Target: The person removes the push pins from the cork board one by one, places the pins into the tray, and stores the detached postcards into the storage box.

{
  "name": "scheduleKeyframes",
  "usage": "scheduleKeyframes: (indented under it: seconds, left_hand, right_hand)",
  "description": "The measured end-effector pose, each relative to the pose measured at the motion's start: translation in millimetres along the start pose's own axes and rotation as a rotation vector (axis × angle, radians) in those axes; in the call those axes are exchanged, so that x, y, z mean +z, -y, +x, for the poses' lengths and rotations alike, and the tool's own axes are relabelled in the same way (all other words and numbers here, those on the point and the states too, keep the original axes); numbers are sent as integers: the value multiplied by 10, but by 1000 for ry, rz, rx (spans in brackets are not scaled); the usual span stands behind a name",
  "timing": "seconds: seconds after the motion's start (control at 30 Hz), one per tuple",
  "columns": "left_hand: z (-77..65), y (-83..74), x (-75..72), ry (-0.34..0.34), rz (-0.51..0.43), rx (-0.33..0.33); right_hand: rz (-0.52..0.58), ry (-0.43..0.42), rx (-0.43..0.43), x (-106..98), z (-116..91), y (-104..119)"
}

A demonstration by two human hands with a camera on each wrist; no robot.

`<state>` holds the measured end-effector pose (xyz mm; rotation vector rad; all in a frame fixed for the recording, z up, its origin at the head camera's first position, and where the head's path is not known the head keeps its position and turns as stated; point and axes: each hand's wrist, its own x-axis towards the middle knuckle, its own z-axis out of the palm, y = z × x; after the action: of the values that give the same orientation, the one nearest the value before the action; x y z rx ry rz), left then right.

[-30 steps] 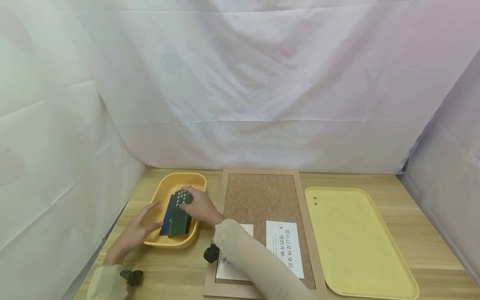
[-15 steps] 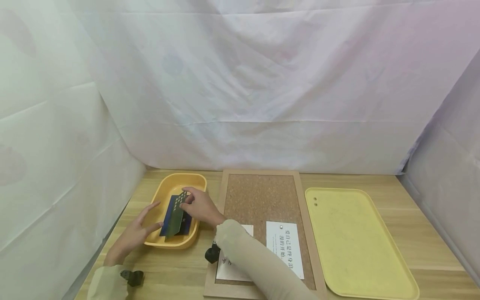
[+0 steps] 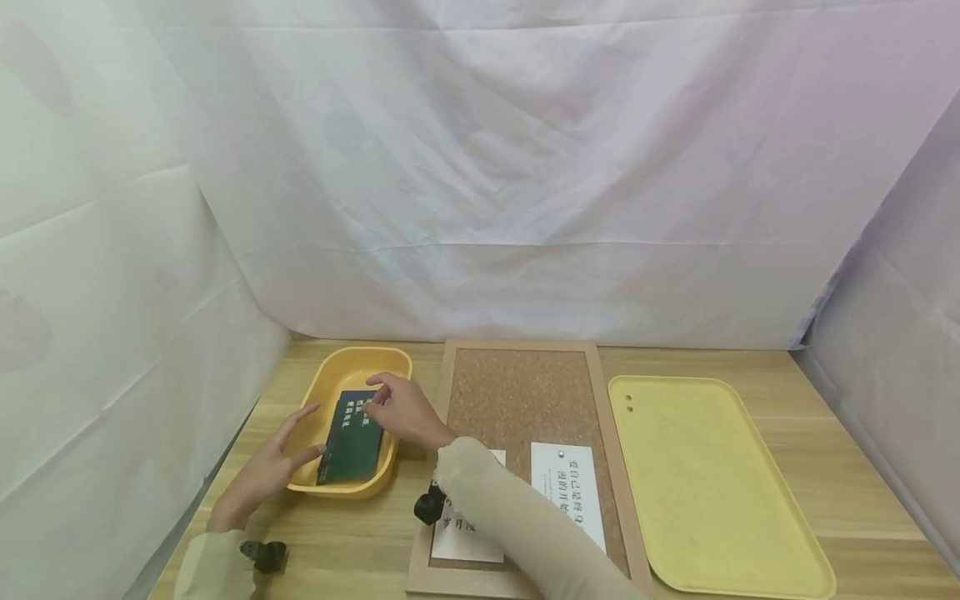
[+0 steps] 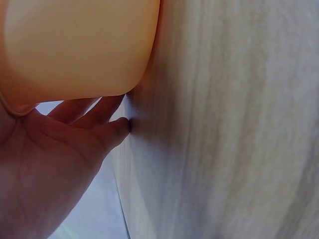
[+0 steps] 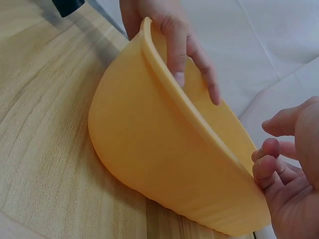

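Observation:
A yellow plastic basin [image 3: 367, 351] stands at the left of the table. My left hand [image 3: 262, 467] holds its near-left side, with thumb and forefinger over the rim and other fingers along the outside, as the left wrist view shows. Inside lies a dark green card [image 3: 354, 454] with white lettering, over a blue card [image 3: 347, 398] that shows as a thin edge. My right hand [image 3: 408, 417] hovers over the basin's right side, forefinger and thumb apart. Nothing sits between the fingers [image 5: 271, 174] in the right wrist view.
A wood-framed corkboard [image 3: 517, 387] lies beside the basin, with two white lettered cards [image 3: 566, 479] on its near half. My right sleeve [image 3: 517, 517] crosses it. On the right is a pale yellow tray [image 3: 712, 483] with two small studs [image 3: 629, 403]. White cloth [image 3: 480, 167] encloses the table.
The green card, held tilted by my right hand half a second ago, now lies flat over the blue card. My right fingers have let go of it. The left hand stays on the basin.

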<state>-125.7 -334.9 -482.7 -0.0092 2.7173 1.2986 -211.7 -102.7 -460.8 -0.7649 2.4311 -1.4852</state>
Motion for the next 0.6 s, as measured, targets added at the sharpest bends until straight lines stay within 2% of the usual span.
scheduleKeyframes:
  seconds: [0.3, 0.6]
  left_hand:
    - [19, 24, 5, -4, 15, -19]
    - [18, 25, 7, -1, 15, -2]
  right_hand:
    - [13, 36, -56, -58, -37, 11]
    - [73, 59, -59, -143, -109, 53]
